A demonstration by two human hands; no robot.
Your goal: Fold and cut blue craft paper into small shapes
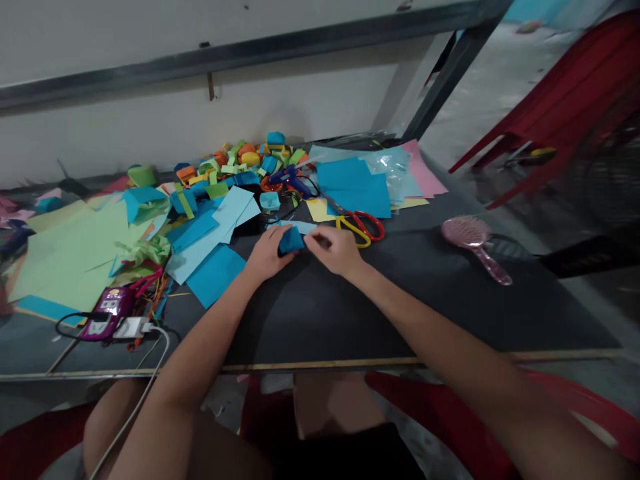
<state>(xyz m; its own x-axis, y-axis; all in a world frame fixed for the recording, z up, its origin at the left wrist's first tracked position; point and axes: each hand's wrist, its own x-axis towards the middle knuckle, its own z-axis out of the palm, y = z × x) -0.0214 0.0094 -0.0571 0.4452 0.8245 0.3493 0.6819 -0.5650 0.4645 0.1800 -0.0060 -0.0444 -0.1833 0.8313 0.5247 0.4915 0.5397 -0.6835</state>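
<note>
My left hand [270,253] is closed around a small folded blue paper box [291,241], holding it just above the dark table. Close by its right side is my right hand [336,250], with thumb and fingers pinched together; what sits between those fingertips is too small to make out. A pale blue paper strip [303,227] lies just behind both hands. Scissors [361,227] with one yellow and one red handle rest behind my right hand. Farther back is a blue glue gun [293,179], partly hidden among paper pieces.
Small folded paper pieces [240,163] in several colours are heaped against the wall. Blue sheets [354,187] lie behind the scissors. On the left are green sheets [65,247] and a purple power strip [111,310] with a white cable. A pink hairbrush [473,240] lies right.
</note>
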